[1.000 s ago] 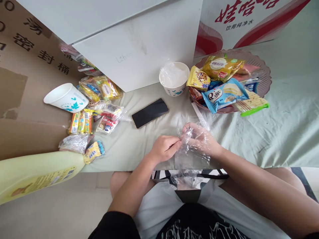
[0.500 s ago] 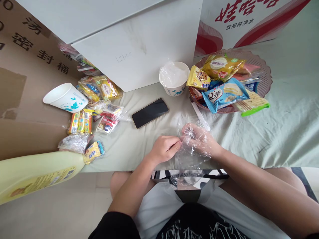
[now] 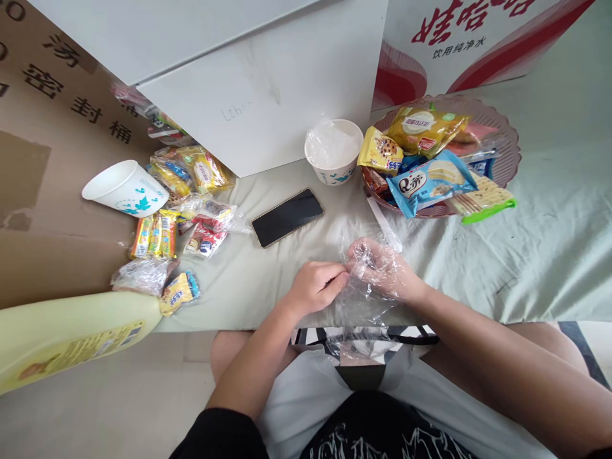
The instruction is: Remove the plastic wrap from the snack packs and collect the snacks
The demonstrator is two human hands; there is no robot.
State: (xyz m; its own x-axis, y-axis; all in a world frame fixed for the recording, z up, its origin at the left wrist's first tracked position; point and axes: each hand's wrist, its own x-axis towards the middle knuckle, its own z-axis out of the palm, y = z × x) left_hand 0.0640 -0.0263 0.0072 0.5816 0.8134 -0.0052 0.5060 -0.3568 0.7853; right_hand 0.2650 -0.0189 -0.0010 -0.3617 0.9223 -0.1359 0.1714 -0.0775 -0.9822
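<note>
A thin sheet of clear plastic wrap (image 3: 366,306) hangs crumpled from my hands, over the front edge of the table and down toward my lap. My left hand (image 3: 318,285) is closed, thumb and fingers pinching a bit of the wrap's edge. Wrap covers much of my right hand (image 3: 382,268), whose curled fingers grip it against the left fingertips. Behind the right hand lies a white plastic strip (image 3: 384,223). A black smartphone (image 3: 288,217) rests flat on the cloth, beyond my left hand.
A paper bowl (image 3: 333,156) with clear film in it stands beside a pink scalloped tray (image 3: 510,143) heaped with packaged snacks. At left, another paper bowl (image 3: 125,187) tilts over several snack packets (image 3: 155,234). A yellow bottle (image 3: 81,331) lies at front left; white boxes (image 3: 268,102) stand behind.
</note>
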